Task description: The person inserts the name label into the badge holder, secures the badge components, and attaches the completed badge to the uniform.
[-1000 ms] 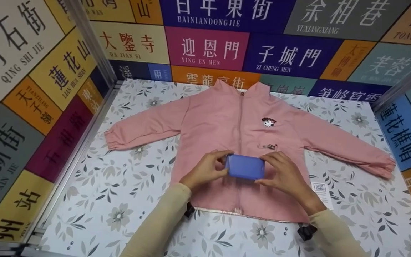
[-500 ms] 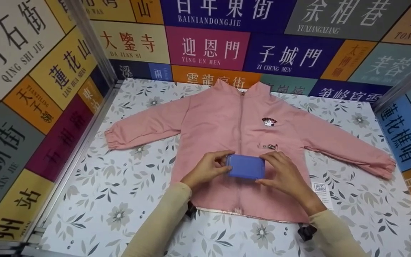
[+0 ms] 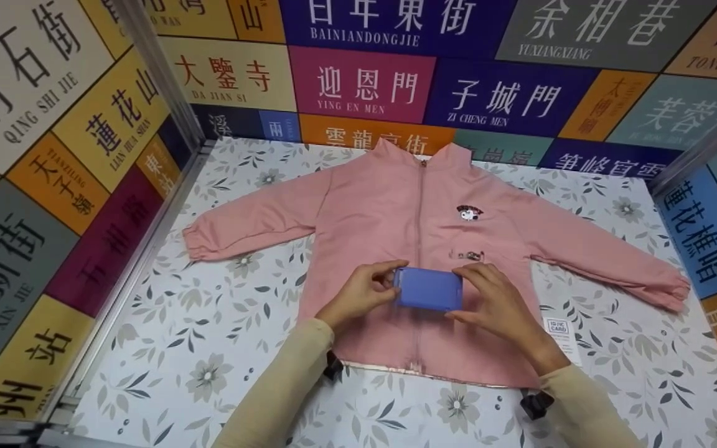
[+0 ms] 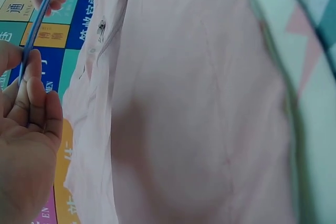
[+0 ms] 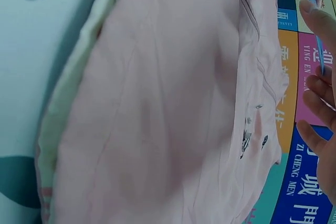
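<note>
A thin blue rectangular slab [image 3: 430, 289], about the size of a phone, is held level above the pink zip-up jacket [image 3: 365, 218]. My left hand [image 3: 361, 292] pinches its left end between thumb and fingers; my right hand [image 3: 498, 302] pinches its right end. Both wrist views show the slab edge-on, as a narrow blue strip [image 4: 38, 27]. What lies on its underside cannot be told. Spread flat under the hands, the jacket has its collar at the far side and both sleeves stretched outward. A small cartoon badge [image 3: 468, 213] sits on its chest.
A white card tag [image 3: 561, 339] lies by the jacket's right hem. The tabletop cloth [image 3: 209, 373] is white with grey flowers and leaves. Colourful sign-printed panels [image 3: 365, 84] stand behind the table and along both sides.
The blue slab has tilted very slightly between the fingers. Both hands keep their hold at its ends, and the jacket lies as before.
</note>
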`<state>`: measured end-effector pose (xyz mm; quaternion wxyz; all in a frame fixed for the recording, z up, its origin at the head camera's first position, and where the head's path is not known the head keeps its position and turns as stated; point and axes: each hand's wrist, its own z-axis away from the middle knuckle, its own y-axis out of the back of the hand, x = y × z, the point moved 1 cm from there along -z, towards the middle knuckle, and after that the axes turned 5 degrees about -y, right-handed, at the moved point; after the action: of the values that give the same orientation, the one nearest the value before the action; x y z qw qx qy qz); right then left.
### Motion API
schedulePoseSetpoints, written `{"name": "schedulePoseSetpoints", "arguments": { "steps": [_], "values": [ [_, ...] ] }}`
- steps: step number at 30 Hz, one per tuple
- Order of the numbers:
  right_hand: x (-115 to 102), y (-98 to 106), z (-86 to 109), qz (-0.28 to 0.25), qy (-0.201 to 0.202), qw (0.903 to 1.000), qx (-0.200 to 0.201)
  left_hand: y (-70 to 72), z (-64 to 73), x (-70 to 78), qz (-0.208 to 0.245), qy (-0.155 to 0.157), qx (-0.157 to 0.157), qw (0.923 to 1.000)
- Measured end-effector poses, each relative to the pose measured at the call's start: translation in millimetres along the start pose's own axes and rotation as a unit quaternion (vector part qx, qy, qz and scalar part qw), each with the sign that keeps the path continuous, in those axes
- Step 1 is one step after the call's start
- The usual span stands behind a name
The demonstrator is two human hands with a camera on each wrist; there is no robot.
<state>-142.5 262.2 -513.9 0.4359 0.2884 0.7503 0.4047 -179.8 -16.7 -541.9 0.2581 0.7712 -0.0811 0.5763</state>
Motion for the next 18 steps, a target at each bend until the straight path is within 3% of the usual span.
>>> {"name": "schedulePoseSetpoints", "arguments": {
  "steps": [8,14,18],
  "values": [
    [1.2,2.4,-0.2,0.007,0.004,1.0,0.0,-0.3,-0.7,-0.2,0.01,-0.002,0.0,0.9999],
    [3.6,2.7,-0.6,0.015,0.025,0.9995,0.009,2.5,0.3,0.8,-0.004,-0.001,-0.005,1.0],
    [6.0,5.5,2.0,0.02,0.012,0.9996,0.014,8.5,1.6,0.3,-0.016,0.002,0.002,0.9999]
  ]
}}
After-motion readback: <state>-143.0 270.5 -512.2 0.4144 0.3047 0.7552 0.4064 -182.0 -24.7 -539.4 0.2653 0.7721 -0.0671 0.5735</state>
